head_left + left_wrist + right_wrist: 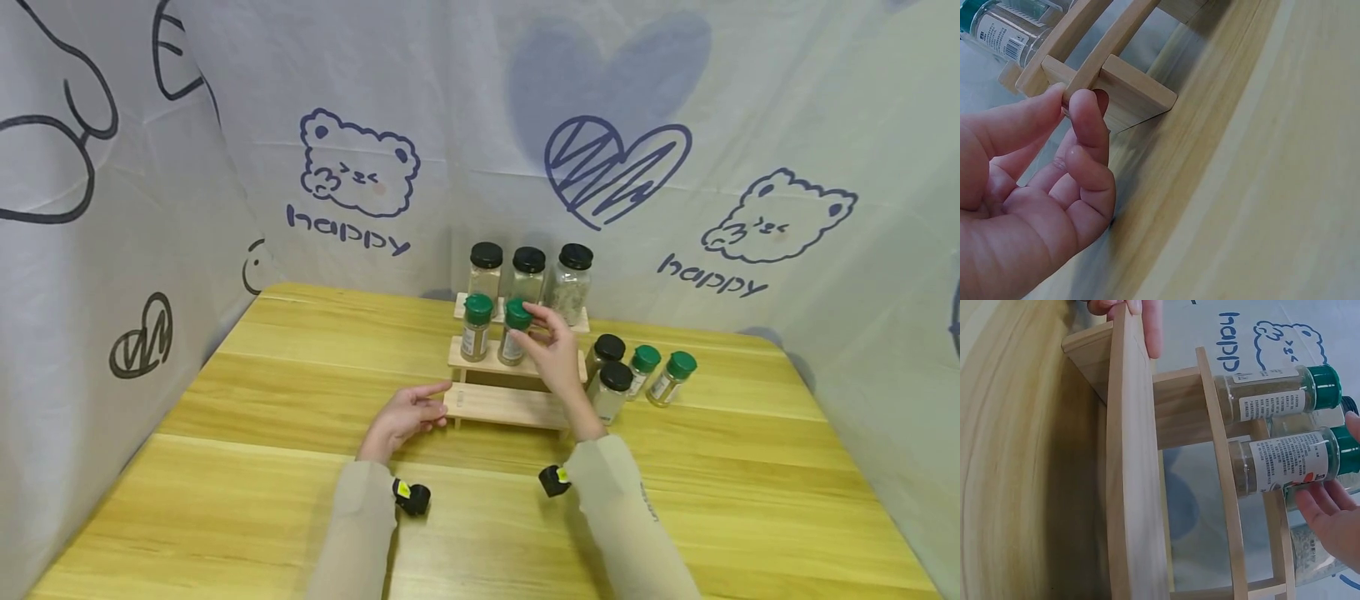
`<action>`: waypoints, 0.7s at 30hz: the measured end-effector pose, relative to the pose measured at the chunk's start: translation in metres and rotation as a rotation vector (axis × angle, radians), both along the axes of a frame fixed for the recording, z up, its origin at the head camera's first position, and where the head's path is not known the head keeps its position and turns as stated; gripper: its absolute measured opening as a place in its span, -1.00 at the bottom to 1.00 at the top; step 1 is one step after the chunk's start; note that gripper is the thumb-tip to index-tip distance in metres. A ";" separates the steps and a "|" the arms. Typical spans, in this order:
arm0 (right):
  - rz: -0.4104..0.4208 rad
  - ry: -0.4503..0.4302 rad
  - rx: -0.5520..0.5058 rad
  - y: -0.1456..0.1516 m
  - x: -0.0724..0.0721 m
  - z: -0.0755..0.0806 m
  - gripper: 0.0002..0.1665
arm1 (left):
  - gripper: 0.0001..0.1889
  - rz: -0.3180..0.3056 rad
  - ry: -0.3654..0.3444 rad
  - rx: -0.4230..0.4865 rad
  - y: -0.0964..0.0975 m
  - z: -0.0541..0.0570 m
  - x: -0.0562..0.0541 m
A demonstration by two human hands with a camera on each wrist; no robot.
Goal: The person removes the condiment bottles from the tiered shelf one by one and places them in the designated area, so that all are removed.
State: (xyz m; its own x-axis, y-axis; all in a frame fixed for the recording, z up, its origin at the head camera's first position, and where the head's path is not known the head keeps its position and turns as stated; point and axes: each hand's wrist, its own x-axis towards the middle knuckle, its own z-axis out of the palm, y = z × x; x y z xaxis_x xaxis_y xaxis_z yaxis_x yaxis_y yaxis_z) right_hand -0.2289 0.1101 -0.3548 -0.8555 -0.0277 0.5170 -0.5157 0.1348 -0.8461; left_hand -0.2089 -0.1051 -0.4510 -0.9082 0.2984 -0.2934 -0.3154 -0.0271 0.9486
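A three-step wooden spice rack (510, 405) stands on the table. My left hand (405, 421) pinches the left end of its lowest shelf between thumb and index finger. Two green-capped spice jars (476, 327) stand on the middle step. My right hand (553, 350) holds the right one of them, a labelled spice jar (1291, 461) with brown contents, with thumb and fingertips near its green cap. That jar is upright, its base at the middle shelf. Three larger black-capped jars (574, 287) fill the top step. Nothing stands on the lowest shelf.
Right of the rack, two black-capped jars (611, 392) and two green-capped jars (672, 379) stand close together on the wooden table (285, 400). A white printed curtain (480, 125) hangs behind the table and along its sides.
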 end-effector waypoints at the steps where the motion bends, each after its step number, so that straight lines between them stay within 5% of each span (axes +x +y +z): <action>1: -0.002 -0.010 -0.001 0.000 0.000 -0.001 -0.57 | -0.51 0.000 0.000 0.000 0.000 0.000 0.000; 7: -0.027 -0.048 -0.024 0.001 0.001 -0.004 -0.59 | -0.51 0.000 0.003 -0.007 0.000 -0.001 0.000; 21: -0.126 0.016 -0.017 0.002 0.010 0.000 -0.66 | -0.51 -0.009 0.011 0.000 -0.001 -0.002 -0.001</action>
State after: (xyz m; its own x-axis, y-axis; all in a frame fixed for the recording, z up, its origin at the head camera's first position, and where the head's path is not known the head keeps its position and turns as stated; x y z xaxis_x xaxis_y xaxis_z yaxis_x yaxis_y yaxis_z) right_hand -0.2189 0.1117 -0.3550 -0.8432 0.0887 0.5302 -0.5091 0.1850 -0.8406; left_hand -0.2096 -0.1064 -0.4527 -0.9088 0.3065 -0.2829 -0.3047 -0.0245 0.9521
